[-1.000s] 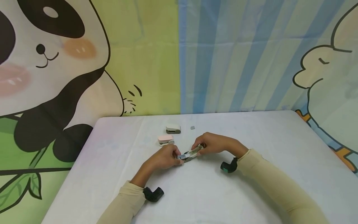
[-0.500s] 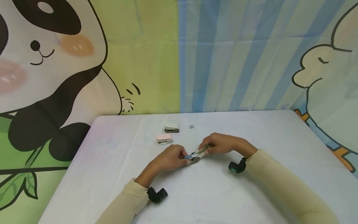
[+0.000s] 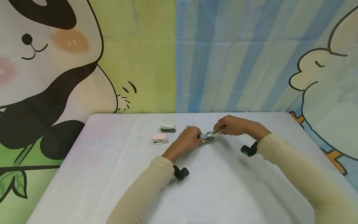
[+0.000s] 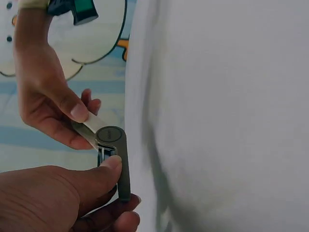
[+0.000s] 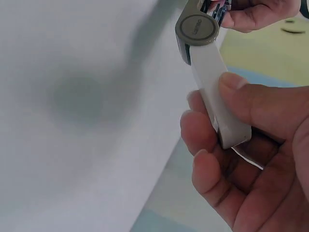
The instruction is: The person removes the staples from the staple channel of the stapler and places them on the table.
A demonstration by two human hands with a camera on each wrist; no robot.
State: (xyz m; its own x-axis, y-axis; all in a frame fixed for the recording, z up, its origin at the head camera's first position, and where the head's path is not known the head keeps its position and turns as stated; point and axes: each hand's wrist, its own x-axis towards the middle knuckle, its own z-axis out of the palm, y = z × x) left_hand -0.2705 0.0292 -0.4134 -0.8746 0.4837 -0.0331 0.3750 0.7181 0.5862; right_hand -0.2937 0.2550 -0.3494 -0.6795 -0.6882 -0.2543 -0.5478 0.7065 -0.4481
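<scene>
Both hands hold one white and grey stapler [image 3: 211, 137], swung open at its round grey hinge. My left hand [image 3: 188, 140] pinches the grey base and metal staple channel between thumb and fingers, as the left wrist view shows at the stapler [image 4: 123, 166]. The white top arm of the stapler [image 5: 208, 72] lies in the grip of my right hand [image 3: 236, 126], thumb on its side and fingers curled beneath. In the head view the stapler is raised over the white table [image 3: 218, 183]. Whether staples lie in the channel I cannot tell.
A white and grey stapler [image 3: 168, 128] stands at the back of the table, with a pink and white stapler [image 3: 160, 139] in front of it, both left of my hands. A small grey piece [image 3: 187, 126] shows partly behind my left hand. A printed cloth [image 3: 223, 56] hangs behind the table.
Both hands have moved right and farther back over the table, carrying the opened stapler with them. The left hand now partly covers the small grey piece. The head view has shifted slightly.
</scene>
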